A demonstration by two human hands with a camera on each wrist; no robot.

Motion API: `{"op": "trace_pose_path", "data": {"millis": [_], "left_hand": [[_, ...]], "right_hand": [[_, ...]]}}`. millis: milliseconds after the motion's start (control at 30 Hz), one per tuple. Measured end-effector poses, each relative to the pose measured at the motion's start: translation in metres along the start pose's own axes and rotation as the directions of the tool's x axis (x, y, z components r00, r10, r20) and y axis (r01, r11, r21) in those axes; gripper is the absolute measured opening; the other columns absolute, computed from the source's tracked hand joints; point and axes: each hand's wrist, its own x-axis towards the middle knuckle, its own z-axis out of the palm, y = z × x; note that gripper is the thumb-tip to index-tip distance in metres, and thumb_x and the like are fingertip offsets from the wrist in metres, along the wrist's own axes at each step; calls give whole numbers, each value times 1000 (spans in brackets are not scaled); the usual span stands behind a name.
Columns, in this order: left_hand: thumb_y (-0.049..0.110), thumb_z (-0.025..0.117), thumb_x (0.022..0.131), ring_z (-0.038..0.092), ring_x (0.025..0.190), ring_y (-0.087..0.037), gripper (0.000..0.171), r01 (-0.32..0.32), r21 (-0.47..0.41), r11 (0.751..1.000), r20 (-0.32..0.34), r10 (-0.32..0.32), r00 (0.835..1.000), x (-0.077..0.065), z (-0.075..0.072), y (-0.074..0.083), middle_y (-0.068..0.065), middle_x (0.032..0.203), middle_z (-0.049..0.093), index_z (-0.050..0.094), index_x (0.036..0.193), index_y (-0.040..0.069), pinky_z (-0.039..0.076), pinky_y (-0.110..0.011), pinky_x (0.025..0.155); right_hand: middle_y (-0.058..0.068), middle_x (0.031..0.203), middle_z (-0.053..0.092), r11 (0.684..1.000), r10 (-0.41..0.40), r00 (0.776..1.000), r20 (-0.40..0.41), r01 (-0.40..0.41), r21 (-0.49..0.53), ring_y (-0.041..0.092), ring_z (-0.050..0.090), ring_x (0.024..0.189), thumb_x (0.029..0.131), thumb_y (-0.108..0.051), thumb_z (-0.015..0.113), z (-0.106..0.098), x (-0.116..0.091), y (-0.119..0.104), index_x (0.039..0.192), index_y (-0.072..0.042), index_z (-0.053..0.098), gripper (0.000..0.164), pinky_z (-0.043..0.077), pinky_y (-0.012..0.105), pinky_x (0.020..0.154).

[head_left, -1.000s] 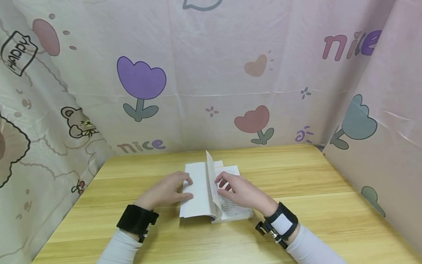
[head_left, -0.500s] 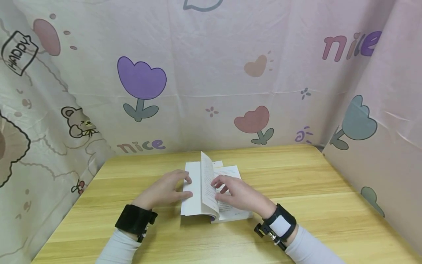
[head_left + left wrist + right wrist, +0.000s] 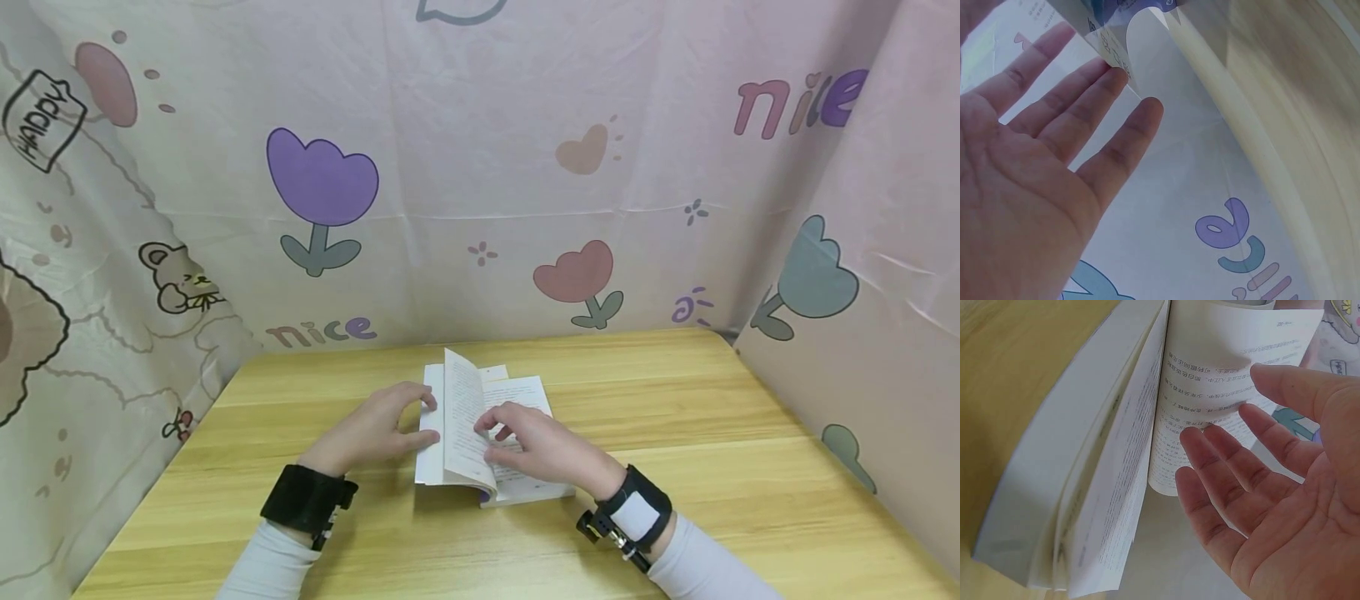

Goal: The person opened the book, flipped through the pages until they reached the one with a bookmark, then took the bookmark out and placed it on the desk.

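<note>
Pale fabric curtain point(image 3: 435, 167), printed with tulips, hearts and lettering, is hung behind and at both sides of a table point(image 3: 450, 558), whose top is surfaced in yellow wood grain with long streaks. A paperback book point(image 3: 528, 392) is laid spread on the table, near its middle, between the two hands.

The left hand point(image 3: 378, 429) is placed at the book's left edge. Its fingers point(image 3: 1119, 150) are extended and separated, nothing being clasped by them; its thumb is laid over the margin of a blank-looking white page point(image 3: 431, 467). Whether the book's underside is touched by the other fingers cannot be told.

The right hand point(image 3: 540, 437) is held over the right-hand page. Its fingers point(image 3: 1210, 519) are slightly bent and parted, with the thumb set well away from them, and nothing is pinched. The fingertips are brought up against a raised printed leaf point(image 3: 465, 433), though firm contact cannot be confirmed.

This leaf is thin, matt and bowed, curved outward from the spine. Small dark print in lines is borne on it. Purple is shown on the cover point(image 3: 484, 497) at the lower edge. Both wrists are wrapped in black bands point(image 3: 302, 500), with light grey sleeves point(image 3: 270, 562) below.
</note>
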Motion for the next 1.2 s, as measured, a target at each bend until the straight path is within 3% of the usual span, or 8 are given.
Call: {"op": "trace_pose_path", "data": {"millis": [233,400,567,700,967,1200], "left_hand": [[36,73,83,48,121,-19,47,-5,-12,1000,-25,5,1000,1,-2,-1,-4,130,56,58,121,13,40,-39,99],[35,70,86,47,123,-21,41,-55,-26,998,-69,54,996,4,-3,-1,-6,133,54,59,119,14,39,-40,101],[31,69,89,50,120,-28,25,-162,-27,986,-172,156,973,8,-4,1,-14,132,55,63,106,13,41,-47,98],[29,69,89,53,116,-27,21,-203,0,979,-215,199,956,10,-6,4,-13,128,58,65,102,13,44,-46,95],[28,68,89,54,114,-24,20,-246,38,969,-208,248,946,10,-7,16,-12,126,58,66,101,12,45,-42,95],[28,69,88,53,116,-26,20,-205,60,977,-163,212,963,9,-3,19,-12,129,57,67,101,12,44,-43,96]], "right_hand": [[-3,118,58,1000,-18,1000,13,18,-18,14,58,102,93,-27,64,2,0,-1,123,-15,59,33,51,31,82],[-4,117,58,999,-22,1000,15,22,-32,13,58,102,92,-29,64,3,0,-1,122,-17,59,32,51,29,81],[-4,118,56,998,-38,999,8,39,-53,14,59,102,92,-30,64,5,0,-1,123,-19,58,33,52,30,81],[-5,118,56,995,-56,998,2,56,-80,15,59,103,93,-31,64,5,0,-2,123,-20,58,33,51,29,81],[-4,119,58,983,-127,992,-10,125,-131,15,58,101,94,-30,61,6,-1,-5,124,-18,60,32,49,26,82],[-3,129,55,974,-165,986,13,164,-155,12,54,112,94,-27,62,7,-2,-10,124,-19,62,31,46,30,91]]}}
